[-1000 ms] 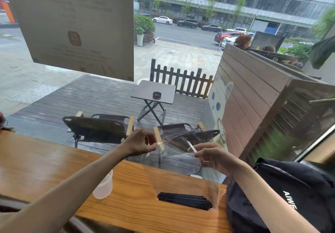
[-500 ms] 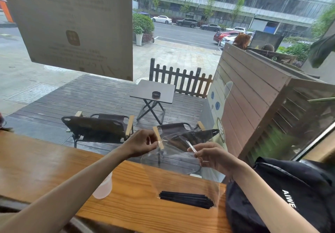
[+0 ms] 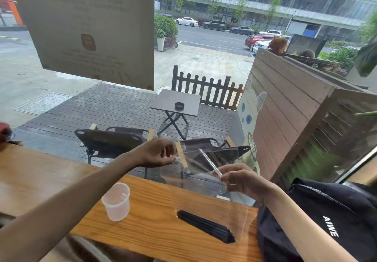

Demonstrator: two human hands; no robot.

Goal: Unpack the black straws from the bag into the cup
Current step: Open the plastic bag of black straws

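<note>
Barely begun: left hand point(image 3: 158, 153) and right hand point(image 3: 237, 180) pinching clear bag point(image 3: 206, 192) mouth apart; black straws point(image 3: 206, 225) inside at 5 o'clock of empty cup point(image 3: 116, 201), on desk point(image 3: 40, 172).

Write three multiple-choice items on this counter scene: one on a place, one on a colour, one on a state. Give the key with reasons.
1. Where are the straws?
A. At the bottom of the clear bag
B. In the cup
C. On the backpack

2. What colour are the straws?
A. White
B. Black
C. Red

3. What is in the cup?
A. Straws
B. Water
C. Nothing visible

Key: 1 A, the bundle lies inside the bag on the wooden counter. 2 B, they look plainly black. 3 C, it stands upright and looks empty while the left hand and right hand pinch the bag's top.
</note>
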